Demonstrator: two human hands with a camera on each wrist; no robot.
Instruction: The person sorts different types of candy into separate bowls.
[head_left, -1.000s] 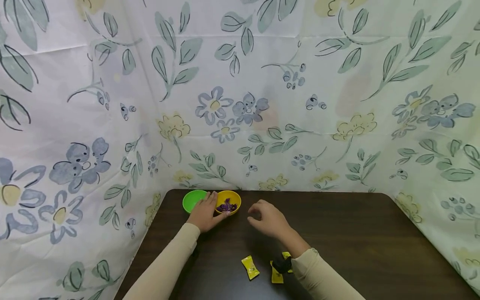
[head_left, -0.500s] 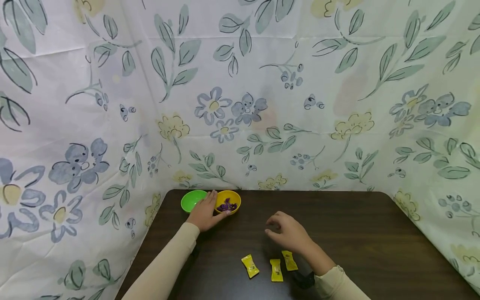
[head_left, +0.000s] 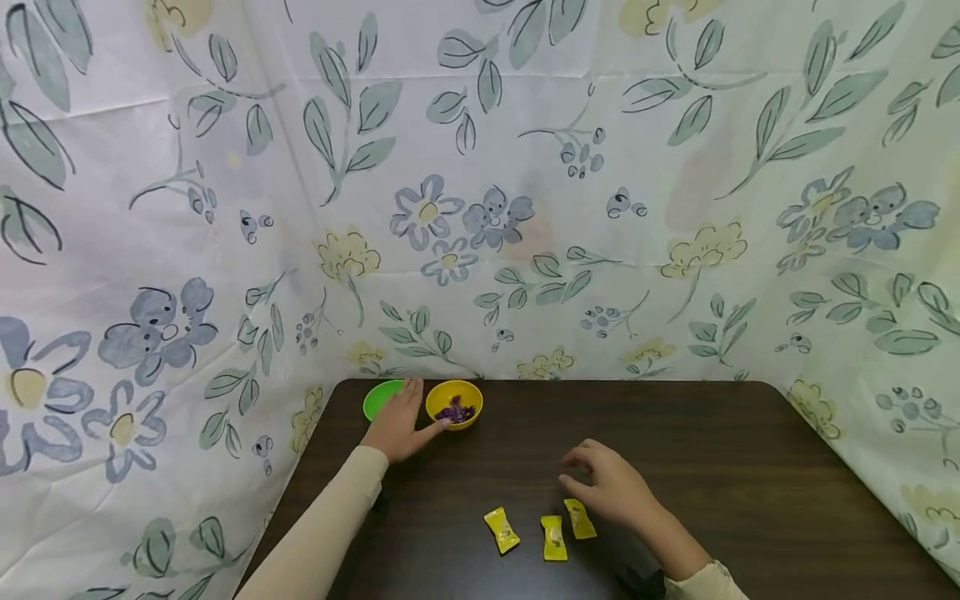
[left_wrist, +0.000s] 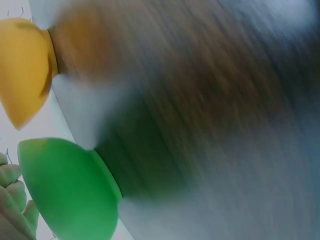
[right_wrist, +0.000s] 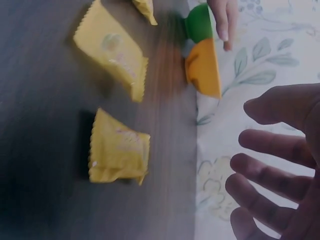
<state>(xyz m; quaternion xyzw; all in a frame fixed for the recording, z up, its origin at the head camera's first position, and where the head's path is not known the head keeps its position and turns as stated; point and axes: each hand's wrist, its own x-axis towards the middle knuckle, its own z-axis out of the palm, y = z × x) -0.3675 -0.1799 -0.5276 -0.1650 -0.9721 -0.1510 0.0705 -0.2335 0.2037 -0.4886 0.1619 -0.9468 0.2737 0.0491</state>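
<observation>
Currently, right hand: fingers parted and gently bent, thumb well off the rest, nothing held; it looks raised just beside the right packet.
Right packet: on the surface, nearest those fingers; a light pinch across its middle would probably lift it most neatly.
Middle packet: close by, so a narrow grasp should avoid nudging it.
Left packet: farther apart, likely the easiest to pinch cleanly.
Left hand: fingers fairly straight, no grip showing; it lies over the green bowl, thumb at the rim of the yellow bowl, contact unclear.
Green bowl: partly hidden; any steadying is best kept light, lest it tip.
Yellow bowl: upright, purple pieces inside; a thumb clear of the rim would leave better access.
Cloth: behind the surface.
</observation>
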